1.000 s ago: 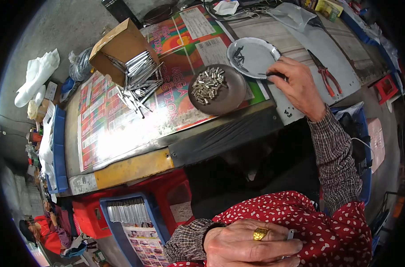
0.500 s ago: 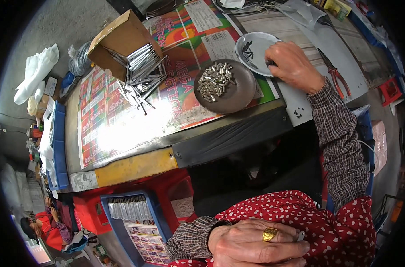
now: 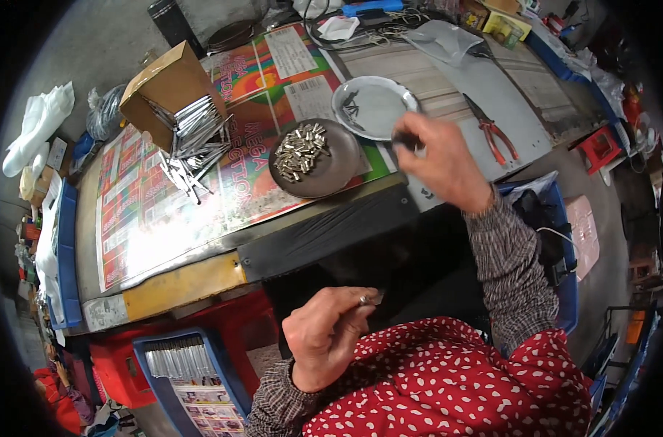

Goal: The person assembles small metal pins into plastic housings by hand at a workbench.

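Note:
My left hand (image 3: pixel 326 336) is raised above my lap, thumb and fingers pinched on a small silver metal piece (image 3: pixel 366 299). Most of that piece is hidden by the fingers. Over the table's front edge, beside a white bowl (image 3: pixel 398 134), hovers my right hand (image 3: pixel 448 162). Its fingers are bent together, with something dark at the tips that I cannot make out. Several thin dark pieces (image 3: pixel 351 106) lie in the bowl's left part. Left of it, a brown round plate (image 3: pixel 340 164) bears a pile of short silver metal tubes (image 3: pixel 300 151).
An open cardboard box (image 3: pixel 164 80) lies tipped, silver rods (image 3: pixel 198 131) spilling from it. Red-handled pliers (image 3: pixel 495 138) rest at the right. Below the table's left part stands a blue crate (image 3: pixel 148 360) of silver rods. A person in red (image 3: pixel 55 400) is at the far lower left.
My right hand has drawn back from inside the bowl toward the table's front edge. The left hand has risen from my lap and turned, showing the metal piece. The whole view has shifted.

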Demonstrator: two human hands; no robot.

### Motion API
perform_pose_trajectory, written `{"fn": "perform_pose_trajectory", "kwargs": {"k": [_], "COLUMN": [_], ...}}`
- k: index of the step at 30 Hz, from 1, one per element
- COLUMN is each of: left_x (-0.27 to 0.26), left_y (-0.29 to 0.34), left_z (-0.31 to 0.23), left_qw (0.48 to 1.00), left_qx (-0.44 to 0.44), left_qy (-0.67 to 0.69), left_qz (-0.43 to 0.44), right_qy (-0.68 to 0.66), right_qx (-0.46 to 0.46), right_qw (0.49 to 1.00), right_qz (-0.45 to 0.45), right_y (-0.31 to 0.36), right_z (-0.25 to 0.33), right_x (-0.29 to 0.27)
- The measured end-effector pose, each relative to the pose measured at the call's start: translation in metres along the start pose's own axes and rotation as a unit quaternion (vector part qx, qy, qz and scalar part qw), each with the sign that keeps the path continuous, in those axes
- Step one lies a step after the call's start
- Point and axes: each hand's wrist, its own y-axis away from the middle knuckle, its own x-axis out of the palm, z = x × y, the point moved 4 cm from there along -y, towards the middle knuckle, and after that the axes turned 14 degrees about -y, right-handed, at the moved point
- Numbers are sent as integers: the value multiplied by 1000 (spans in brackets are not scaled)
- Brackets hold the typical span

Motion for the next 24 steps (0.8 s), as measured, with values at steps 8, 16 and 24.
{"fn": "perform_pose_trajectory", "kwargs": {"k": [8,16,24], "left_x": [8,10,9], "left_y": [13,19,19], "left_z": [4,-9,-18], "left_qw": [997,990,980], "left_qx": [4,23,63], "left_qy": [-74,-136,-183], "left_qz": [-3,-33,-49], "right_qy": [-243,-523,-571], "right_qx": [-4,149,143], "right_qw": [966,837,806], "right_qz": [84,56,61], "right_y": [67,94,97], "right_z": [64,74,81], "right_x": [4,23,26]}}
